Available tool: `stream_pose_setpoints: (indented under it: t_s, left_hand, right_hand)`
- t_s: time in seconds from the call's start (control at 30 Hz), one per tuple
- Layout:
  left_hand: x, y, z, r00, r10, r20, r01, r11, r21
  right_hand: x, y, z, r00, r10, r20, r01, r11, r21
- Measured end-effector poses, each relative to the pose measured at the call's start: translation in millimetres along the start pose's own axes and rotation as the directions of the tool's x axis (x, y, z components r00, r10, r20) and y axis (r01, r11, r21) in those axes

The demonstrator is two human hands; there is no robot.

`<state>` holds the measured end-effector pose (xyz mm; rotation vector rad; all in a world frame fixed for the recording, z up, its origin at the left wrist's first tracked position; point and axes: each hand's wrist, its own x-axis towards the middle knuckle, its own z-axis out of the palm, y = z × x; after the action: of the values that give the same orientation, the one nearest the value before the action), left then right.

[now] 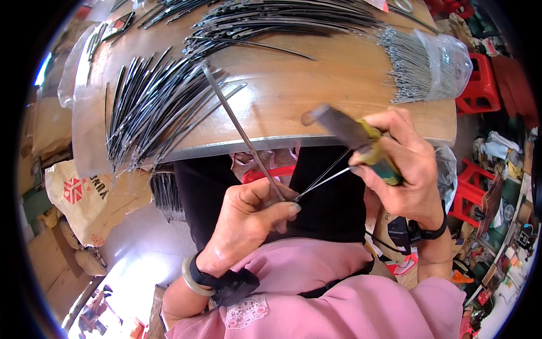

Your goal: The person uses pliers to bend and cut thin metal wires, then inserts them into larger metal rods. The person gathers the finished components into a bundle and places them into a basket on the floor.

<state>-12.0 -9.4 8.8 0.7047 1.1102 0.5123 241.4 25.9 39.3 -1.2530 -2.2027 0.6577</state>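
Note:
My left hand (245,220) is closed, thumb against fingers, around the lower end of a long dark strip (243,131). The strip slants up and leftward over the table edge. From the same pinch, a thin pale wire (324,183) and a darker strand run up to my right hand (407,161). That hand is wrapped around a hand tool (345,129) with a green and yellow handle and a flat metal head. The head is smeared by motion, so its exact kind is unclear. Between thumb and fingertips, the right hand's contact with the wire is partly hidden.
Dark strips (152,110) are heaped at the table's left, with another pile (271,22) farther back. Thin silvery wires (405,65) lie at the right, partly in a clear plastic bag (451,65). Red stools (480,85) stand beyond the table (333,73). A printed sack (84,203) lies left.

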Motion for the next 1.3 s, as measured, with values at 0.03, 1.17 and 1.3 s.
stream_pose_setpoints:
  t_s: [0.03,1.17,1.3]
  left_hand:
    - [-0.4,0.0,-1.5,1.0,-0.022,0.013,0.022,1.0,-0.014]
    - [-0.5,7.0,-0.7,0.997,0.067,-0.025,-0.072,0.896,-0.437]
    - [-9.5,10.7,6.9,0.966,0.214,-0.147,-0.245,0.94,-0.239]
  right_hand:
    - [3.4,1.0,-0.7,0.999,-0.038,0.03,0.04,0.998,-0.054]
    - [-19.9,-9.5,24.3,0.993,0.09,0.082,-0.105,0.973,0.204]
    - [-24.3,-12.7,28.8,0.973,0.137,0.184,-0.191,0.929,0.316]
